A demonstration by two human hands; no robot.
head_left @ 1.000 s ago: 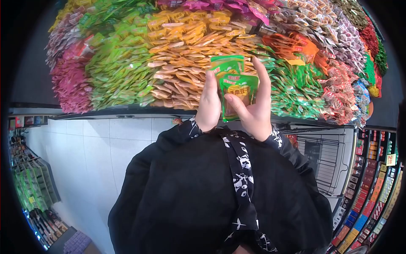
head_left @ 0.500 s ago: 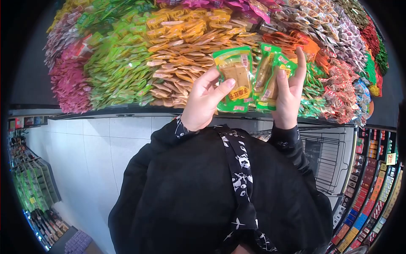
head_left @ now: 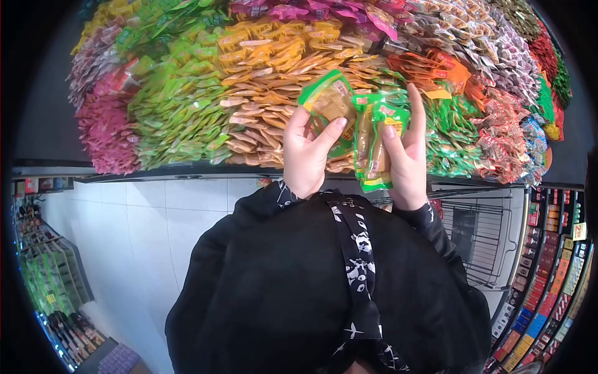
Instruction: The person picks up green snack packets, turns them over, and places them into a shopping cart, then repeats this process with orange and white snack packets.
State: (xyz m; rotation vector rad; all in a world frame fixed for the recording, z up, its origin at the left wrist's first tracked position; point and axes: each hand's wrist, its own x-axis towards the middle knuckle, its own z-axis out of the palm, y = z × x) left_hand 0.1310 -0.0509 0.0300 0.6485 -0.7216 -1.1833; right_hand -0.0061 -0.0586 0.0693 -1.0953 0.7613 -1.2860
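Note:
My left hand (head_left: 306, 156) pinches a green-edged snack packet (head_left: 331, 103) with pale brown pieces inside, tilted to the left. Beside it, my right hand (head_left: 408, 165) grips several green and yellow packets (head_left: 376, 153) fanned together, its thumb across their front and its index finger pointing up. The two sets of packets nearly meet in front of my chest, and they may overlap. Both hands are over the near edge of a wide heap of orange packets (head_left: 261, 87) and green packets (head_left: 451, 146).
Pink packets (head_left: 109, 128) and red-and-white packets (head_left: 501, 128) lie farther out on the display. A wire cart (head_left: 479, 240) stands below right, near shelves of boxes (head_left: 539, 293). Pale floor tiles (head_left: 146, 237) and a rack of green goods (head_left: 53, 274) show at left.
The packet in my left hand has tilted to the left. My right hand has moved left and down with its packets, closer to my left hand.

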